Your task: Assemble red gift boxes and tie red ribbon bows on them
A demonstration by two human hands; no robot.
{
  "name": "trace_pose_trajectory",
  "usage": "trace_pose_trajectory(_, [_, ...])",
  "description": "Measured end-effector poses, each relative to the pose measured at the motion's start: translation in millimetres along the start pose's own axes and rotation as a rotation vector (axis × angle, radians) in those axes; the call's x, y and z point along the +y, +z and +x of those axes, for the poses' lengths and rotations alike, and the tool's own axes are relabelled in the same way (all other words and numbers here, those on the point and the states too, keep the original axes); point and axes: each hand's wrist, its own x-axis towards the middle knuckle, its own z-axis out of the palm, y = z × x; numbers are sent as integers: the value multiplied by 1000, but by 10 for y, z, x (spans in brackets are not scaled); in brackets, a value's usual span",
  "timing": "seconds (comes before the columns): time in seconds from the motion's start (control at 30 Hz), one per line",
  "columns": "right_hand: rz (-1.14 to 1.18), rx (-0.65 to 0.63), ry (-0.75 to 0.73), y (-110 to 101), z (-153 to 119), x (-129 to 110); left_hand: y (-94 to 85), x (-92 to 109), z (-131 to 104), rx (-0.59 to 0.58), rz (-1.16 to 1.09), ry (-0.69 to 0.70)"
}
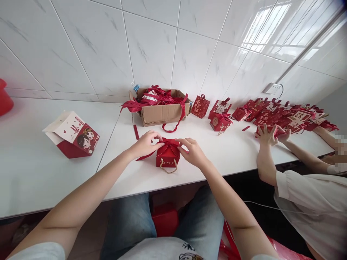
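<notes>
In front of me on the white table stands a small red gift box point(168, 159) with gold lettering and a twisted rope handle hanging down its near side. A red ribbon point(170, 142) crosses its top, and one tail lies on the table to the left. My left hand point(148, 145) pinches the ribbon at the box's upper left. At the upper right, my right hand point(193, 150) has thumb and fingers closed on the ribbon's other side.
Behind the box, a cardboard box point(162, 115) holds many red ribbons. A white-and-red carton point(77, 139) sits at the left. Finished-looking red gift boxes point(276, 115) crowd the right, where another person's hands point(267, 135) hold a red box. A tiled wall point(151, 47) closes the back.
</notes>
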Motion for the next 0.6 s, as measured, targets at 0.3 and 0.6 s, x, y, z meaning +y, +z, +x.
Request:
trace_pose_trajectory(0.3, [-41, -27, -83, -52, 0, 126, 13, -37, -65, 42, -154, -45])
trace_pose_trajectory(0.6, [-14, -92, -139, -28, -57, 140, 32, -64, -115, 65, -167, -40])
